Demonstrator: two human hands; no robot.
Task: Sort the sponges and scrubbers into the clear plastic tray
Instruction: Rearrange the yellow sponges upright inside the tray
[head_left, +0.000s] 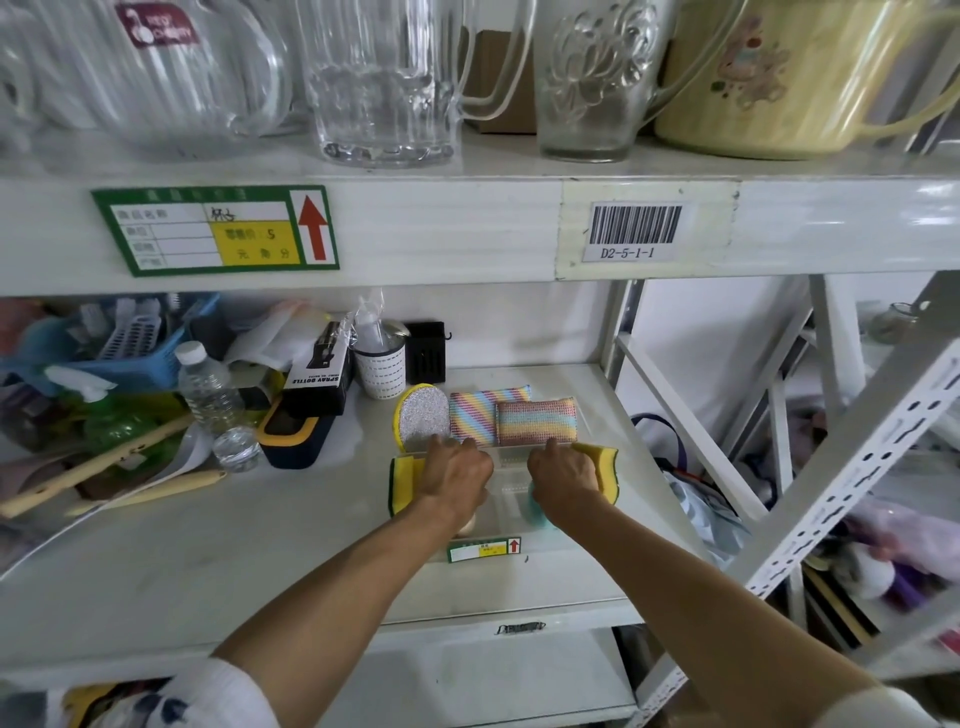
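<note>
Here, both hands reach onto the white shelf (249, 535), meeting at the clear plastic tray (506, 486) that sits near the shelf's right end. The left hand (454, 475) rests on the tray's left part, fingers curled down over its rim; whether that grip actually clamps the tray or the yellow sponge (402, 480) lying just left of the tray cannot be told. The right hand (563, 475) lies on the tray's right part in the same manner, its fingers bent over the rim beside a second yellow sponge (605, 470) at the tray's right side, and again how tightly the grip closes is hidden by the back of the hand. A pale teal item (535, 506) shows through the tray below the right wrist, too blurred to name.

Behind the tray, three pieces stand in a row: an oval silver scrubber with a yellow edge (422, 418) at the left, a diagonally striped sponge (474, 415) in the middle, and a pastel banded sponge (537, 421) at the right, touching one another. A small green and yellow label (484, 550) sits at the tray's near side. Well left of the tray stand a water bottle (208, 387) and a black spray bottle box (322, 371).
</note>
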